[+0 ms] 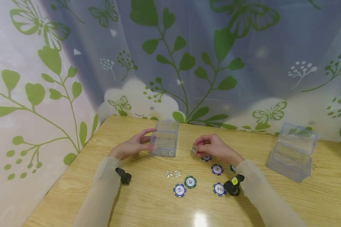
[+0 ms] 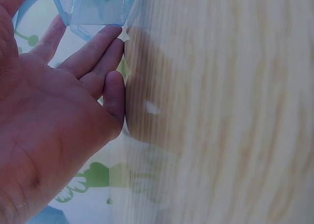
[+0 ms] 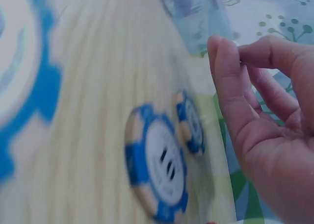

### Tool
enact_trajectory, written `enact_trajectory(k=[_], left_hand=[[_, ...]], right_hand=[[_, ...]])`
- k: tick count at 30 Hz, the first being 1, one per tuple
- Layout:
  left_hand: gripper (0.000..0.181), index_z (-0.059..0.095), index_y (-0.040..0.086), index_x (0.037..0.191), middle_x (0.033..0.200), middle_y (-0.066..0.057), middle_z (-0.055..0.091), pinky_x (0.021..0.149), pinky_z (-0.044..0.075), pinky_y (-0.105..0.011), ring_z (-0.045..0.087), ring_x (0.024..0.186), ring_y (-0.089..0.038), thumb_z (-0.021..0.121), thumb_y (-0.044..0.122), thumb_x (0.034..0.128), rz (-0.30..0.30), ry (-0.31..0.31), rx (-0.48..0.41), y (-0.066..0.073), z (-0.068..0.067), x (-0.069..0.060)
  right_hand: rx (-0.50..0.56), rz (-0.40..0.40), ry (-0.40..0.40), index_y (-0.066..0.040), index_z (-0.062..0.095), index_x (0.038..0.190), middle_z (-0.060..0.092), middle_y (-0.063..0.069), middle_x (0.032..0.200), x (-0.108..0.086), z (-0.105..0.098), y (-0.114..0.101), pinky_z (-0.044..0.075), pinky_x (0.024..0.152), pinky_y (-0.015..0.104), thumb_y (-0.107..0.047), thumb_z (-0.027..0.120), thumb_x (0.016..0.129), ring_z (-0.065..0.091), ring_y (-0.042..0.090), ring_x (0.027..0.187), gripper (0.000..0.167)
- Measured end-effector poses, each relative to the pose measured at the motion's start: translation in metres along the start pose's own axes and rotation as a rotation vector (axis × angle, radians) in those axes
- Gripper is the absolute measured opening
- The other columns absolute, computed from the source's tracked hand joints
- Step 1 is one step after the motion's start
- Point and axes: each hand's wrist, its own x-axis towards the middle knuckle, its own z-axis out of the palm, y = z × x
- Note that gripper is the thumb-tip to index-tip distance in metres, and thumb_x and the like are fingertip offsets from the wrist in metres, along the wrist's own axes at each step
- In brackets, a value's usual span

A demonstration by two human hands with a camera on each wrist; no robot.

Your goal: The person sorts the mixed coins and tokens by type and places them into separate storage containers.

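Observation:
My left hand rests against the left side of an open clear plastic box, its thumb near the front corner and its fingers extended. In the left wrist view, the fingers lie beside the box's bluish wall. Several shiny clear discs lie inside at the front. To the right of this box, my right hand pinches another shiny clear disc between thumb and fingers. That disc is largely hidden in the right wrist view. Two more clear discs lie on the table before the box.
Blue-edged poker chips marked 10 are scattered under and in front of the right hand. A green-edged chip marked 20 touches or nearly touches a blue one. A second open clear box stands at the right of the wooden table.

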Motion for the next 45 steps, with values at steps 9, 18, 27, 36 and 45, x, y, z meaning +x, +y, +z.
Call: enact_trajectory(k=[9,18,27,36,45], left_hand=[[0.084,0.02,0.03,0.164,0.171,-0.011,0.023,0.121,0.016,-0.071,0.018,0.159,-0.034,0.072,0.025,0.0976,-0.007,-0.002,-0.006,0.0,0.0,0.0],[0.084,0.021,0.031,0.164,0.17,-0.011,0.024,0.122,0.017,-0.069,0.018,0.159,-0.034,0.072,0.025,0.0974,-0.008,-0.006,-0.008,0.002,0.0,0.001],[0.083,0.021,0.031,0.164,0.17,-0.013,0.023,0.123,0.017,-0.067,0.02,0.159,-0.035,0.071,0.022,0.0979,-0.014,-0.005,-0.011,0.003,0.0,0.002],[0.082,0.021,0.031,0.164,0.17,-0.016,0.023,0.124,0.019,-0.065,0.02,0.159,-0.034,0.07,0.022,0.0985,-0.019,-0.008,-0.026,0.003,0.001,0.002],[0.082,0.021,0.031,0.164,0.17,-0.016,0.023,0.123,0.02,-0.065,0.02,0.159,-0.034,0.071,0.024,0.0984,-0.016,-0.012,-0.032,0.002,0.0,0.002]], right_hand=[[0.285,0.035,0.044,0.003,0.059,0.119,0.072,0.004,0.096,0.003,0.005,-0.017,0.061,0.074,0.024,-0.005,0.064,0.098,0.074,0.012,0.084,0.023],[0.294,0.083,0.133,-0.002,0.065,0.117,0.072,-0.002,0.09,0.011,0.025,-0.037,0.053,0.059,0.018,-0.008,0.069,0.095,0.067,0.006,0.069,0.023],[0.28,0.046,0.159,0.0,0.069,0.119,0.073,-0.005,0.087,0.024,0.051,-0.041,0.053,0.059,0.019,-0.011,0.072,0.094,0.067,0.007,0.07,0.028],[0.209,0.033,0.186,-0.002,0.072,0.119,0.073,-0.003,0.088,0.034,0.07,-0.046,0.05,0.056,0.02,-0.013,0.074,0.092,0.066,0.006,0.066,0.029],[0.147,-0.002,0.214,-0.003,0.073,0.111,0.075,0.0,0.087,0.037,0.079,-0.045,0.049,0.055,0.023,-0.012,0.073,0.092,0.068,0.011,0.065,0.021]])
